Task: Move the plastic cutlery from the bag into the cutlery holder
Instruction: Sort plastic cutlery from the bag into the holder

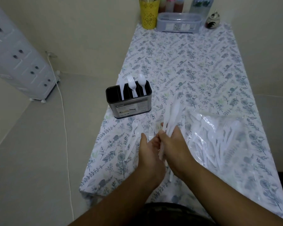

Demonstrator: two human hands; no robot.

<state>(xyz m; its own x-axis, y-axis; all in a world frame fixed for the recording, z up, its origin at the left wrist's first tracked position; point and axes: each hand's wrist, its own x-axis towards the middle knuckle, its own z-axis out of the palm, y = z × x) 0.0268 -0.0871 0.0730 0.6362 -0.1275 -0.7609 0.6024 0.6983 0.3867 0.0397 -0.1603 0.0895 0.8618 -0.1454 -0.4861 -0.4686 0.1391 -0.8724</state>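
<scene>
A dark cutlery holder (129, 103) stands near the table's left edge, with a white knife, several forks and a spoon upright in separate slots. A clear plastic bag (219, 141) full of white plastic cutlery lies to the right. My right hand (175, 147) grips a bunch of white cutlery (171, 118), mostly knives, pointing up and away. My left hand (149, 154) is beside it, palm turned toward the bunch, fingers touching its lower ends. A few loose white forks (134, 131) lie on the cloth just left of my hands.
A floral tablecloth (194, 62) covers the table. At the far end stand a yellow cup (149, 13), sauce bottles (171, 4), a clear lidded box (179, 22), a water bottle (201, 5) and a small jar (212, 21). A white drawer unit (18, 59) and cable stand left on the floor.
</scene>
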